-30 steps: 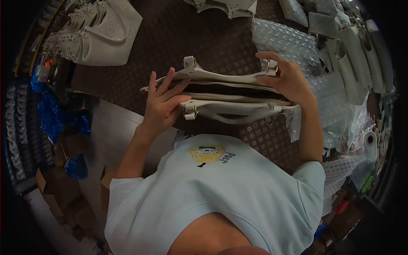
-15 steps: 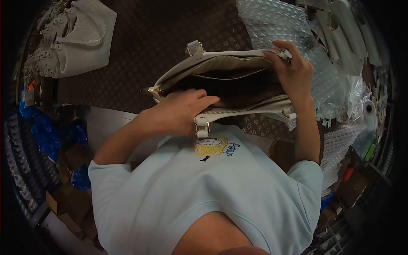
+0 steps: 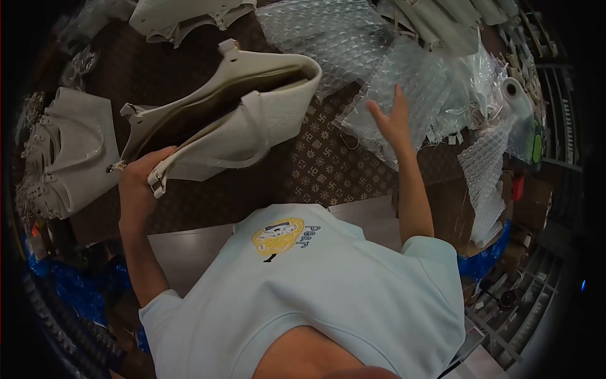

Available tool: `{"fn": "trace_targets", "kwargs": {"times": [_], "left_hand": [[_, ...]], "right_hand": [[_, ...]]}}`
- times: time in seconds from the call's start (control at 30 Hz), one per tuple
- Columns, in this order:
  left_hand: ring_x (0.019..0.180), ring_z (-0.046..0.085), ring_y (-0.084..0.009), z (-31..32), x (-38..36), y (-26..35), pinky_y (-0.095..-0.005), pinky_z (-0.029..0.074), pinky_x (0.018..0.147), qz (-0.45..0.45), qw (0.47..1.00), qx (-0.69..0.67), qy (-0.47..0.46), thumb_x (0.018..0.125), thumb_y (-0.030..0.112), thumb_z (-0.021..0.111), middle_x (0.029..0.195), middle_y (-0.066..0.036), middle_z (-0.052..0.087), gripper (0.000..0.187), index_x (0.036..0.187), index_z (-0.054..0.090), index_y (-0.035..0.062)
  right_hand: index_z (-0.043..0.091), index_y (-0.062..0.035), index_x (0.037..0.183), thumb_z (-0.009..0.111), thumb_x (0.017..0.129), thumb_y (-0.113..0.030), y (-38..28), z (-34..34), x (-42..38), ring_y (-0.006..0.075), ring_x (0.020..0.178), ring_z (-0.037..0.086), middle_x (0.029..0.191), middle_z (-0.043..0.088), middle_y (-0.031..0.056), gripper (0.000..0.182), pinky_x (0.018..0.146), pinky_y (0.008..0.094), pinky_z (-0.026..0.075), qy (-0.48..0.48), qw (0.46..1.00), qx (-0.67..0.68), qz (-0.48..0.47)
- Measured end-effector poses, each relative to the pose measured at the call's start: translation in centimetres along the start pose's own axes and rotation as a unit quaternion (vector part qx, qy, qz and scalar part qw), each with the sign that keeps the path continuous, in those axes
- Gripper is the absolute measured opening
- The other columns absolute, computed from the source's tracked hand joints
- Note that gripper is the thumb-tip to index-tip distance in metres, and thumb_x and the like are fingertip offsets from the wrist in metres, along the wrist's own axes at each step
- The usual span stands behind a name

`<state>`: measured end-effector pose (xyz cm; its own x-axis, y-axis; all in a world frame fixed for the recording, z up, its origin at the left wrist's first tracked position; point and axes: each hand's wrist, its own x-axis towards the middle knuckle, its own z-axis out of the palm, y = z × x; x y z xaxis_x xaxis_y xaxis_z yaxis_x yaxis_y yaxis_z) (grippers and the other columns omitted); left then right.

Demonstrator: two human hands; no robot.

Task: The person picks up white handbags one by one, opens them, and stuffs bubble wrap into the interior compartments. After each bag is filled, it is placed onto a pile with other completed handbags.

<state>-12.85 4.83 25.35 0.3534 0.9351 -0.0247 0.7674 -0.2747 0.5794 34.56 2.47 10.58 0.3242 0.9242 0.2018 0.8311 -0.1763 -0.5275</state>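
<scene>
A cream handbag (image 3: 271,114) with its zip top open is tilted over the brown patterned table, left of centre. My left hand (image 3: 142,177) grips the bag's near left end, beside a strap buckle. One strap hangs over the bag's near side. My right hand (image 3: 392,123) is apart from the bag, with its thumb and fingers spread and nothing in it. It is over or beside a clear bubble-wrap sheet (image 3: 416,82); whether it touches the sheet I cannot tell.
Several cream bags (image 3: 79,151) are at the left, and another bag (image 3: 189,16) lies at the top. A clear film roll (image 3: 511,90) is at the right. Bubble wrap hangs over the right table edge, near cardboard and blue plastic.
The bag has moved left and turned, and my left hand has shifted left with it. My right hand has let go of the bag and opened beside the bubble wrap.
</scene>
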Motion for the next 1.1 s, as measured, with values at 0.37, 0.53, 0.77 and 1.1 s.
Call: {"fn": "trace_targets", "kwargs": {"times": [0.37,0.53,0.77,1.1], "left_hand": [[0.091,0.063,-0.0207,0.6,-1.0,-0.1,-0.0300,0.047,0.081,-0.074,0.991,-0.107,-0.036,0.076,0.008,0.067,0.096,-0.010,0.066,0.026,0.101,0.064,0.0015],[0.090,0.061,-0.0193,-0.3,-0.2,0.2,-0.0308,0.045,0.084,-0.036,0.986,-0.136,-0.093,0.076,0.007,0.067,0.089,-0.008,0.065,0.022,0.096,0.063,0.0006],[0.082,0.059,-0.0174,0.2,-0.7,0.3,-0.0297,0.046,0.079,-0.103,0.973,-0.192,-0.081,0.076,0.008,0.067,0.086,-0.007,0.064,0.021,0.096,0.063,0.0010],[0.088,0.062,-0.0209,-0.8,0.7,0.1,-0.0328,0.046,0.075,-0.092,0.975,-0.125,-0.160,0.072,0.006,0.069,0.074,-0.007,0.061,0.012,0.076,0.058,0.0023]], "right_hand": [[0.027,-0.0136,0.135,0.069,0.069,-0.029,3.4,6.4,-2.4,0.0419,0.121,0.035,0.139,0.030,0.0155,0.080,0.085,0.0563,0.040,-0.172,0.959,-0.197,0.109],[0.046,-0.0095,0.121,0.064,0.069,-0.010,0.0,0.4,1.4,0.0324,0.107,0.052,0.127,0.047,0.0127,0.055,0.078,0.0403,0.048,-0.311,0.939,-0.097,0.110],[0.038,-0.0095,0.130,0.075,0.066,-0.031,-2.6,1.7,-4.5,0.0371,0.119,0.041,0.133,0.038,0.0180,0.077,0.097,0.0411,0.037,-0.375,0.913,-0.147,0.064],[0.017,-0.0102,0.140,0.068,0.076,-0.023,4.1,4.1,-6.1,0.0406,0.118,0.041,0.134,0.034,0.0225,0.083,0.091,0.0444,0.041,-0.064,0.965,-0.187,0.170]]}}
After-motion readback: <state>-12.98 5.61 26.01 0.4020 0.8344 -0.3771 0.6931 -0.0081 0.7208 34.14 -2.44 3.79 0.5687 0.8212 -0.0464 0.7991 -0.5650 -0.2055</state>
